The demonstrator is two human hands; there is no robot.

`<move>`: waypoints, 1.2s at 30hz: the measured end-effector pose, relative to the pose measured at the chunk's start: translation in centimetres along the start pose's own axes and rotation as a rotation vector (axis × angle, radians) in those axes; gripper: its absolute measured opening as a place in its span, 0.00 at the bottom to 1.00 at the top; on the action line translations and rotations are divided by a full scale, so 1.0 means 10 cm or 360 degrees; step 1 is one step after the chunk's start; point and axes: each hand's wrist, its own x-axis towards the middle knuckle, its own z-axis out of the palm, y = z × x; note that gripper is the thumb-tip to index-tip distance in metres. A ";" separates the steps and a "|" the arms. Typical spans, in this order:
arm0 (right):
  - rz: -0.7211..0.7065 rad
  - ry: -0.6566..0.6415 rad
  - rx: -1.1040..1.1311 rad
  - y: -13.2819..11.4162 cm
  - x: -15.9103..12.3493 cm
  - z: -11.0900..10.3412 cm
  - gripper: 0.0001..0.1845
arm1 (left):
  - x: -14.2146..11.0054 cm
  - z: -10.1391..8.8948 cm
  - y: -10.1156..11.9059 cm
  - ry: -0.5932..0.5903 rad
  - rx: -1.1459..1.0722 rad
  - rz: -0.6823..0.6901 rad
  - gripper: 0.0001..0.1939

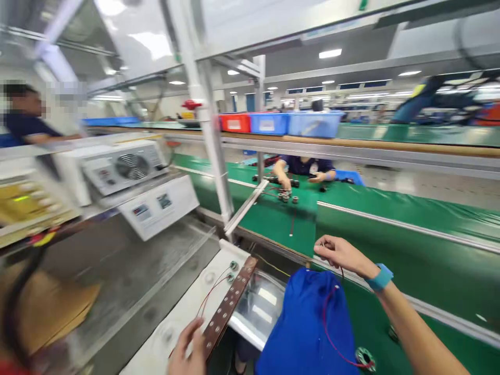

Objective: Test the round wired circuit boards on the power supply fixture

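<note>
My right hand (344, 255) is raised over the green belt's near edge, its fingers pinched on a small part mostly hidden by them; a short dark wire (342, 272) shows beneath the hand. My left hand (188, 348) is low over a white board (175, 307), thumb and finger apart. Thin red wires (211, 290) run from near its fingertips to two small round green-and-metal parts (232, 272), beside a brown strip with holes (231, 301). Across a blue cloth (308, 323) lies a red wire (325, 317) with a white plug, leading to a round green part (365, 358).
Opposite, a co-worker's hand (286, 181) reaches to round parts (287, 197) on the green belt (269, 219). A metal post (213, 130) stands ahead. Red and blue bins (269, 123) sit on the shelf. To the left are an instrument box (125, 165) and another person (29, 117).
</note>
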 end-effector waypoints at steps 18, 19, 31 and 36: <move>-0.0863 -0.0641 -0.0955 -2.04 0.29 4.50 0.24 | -0.98 -0.14 -0.57 -0.0187 -0.1444 -0.0590 0.34; -0.0874 -0.0640 -0.0970 -2.00 0.29 4.59 0.24 | -1.00 -0.19 -0.64 -0.0227 -0.1429 -0.0622 0.34; -0.0938 -0.0792 -0.0900 -1.63 0.50 4.83 0.24 | -1.10 -0.29 -0.71 -0.0692 -0.1373 -0.0681 0.31; -0.1195 -0.1034 -0.0772 -1.47 0.58 4.70 0.26 | -0.79 -0.58 -0.45 -0.0332 -0.1271 -0.0501 0.27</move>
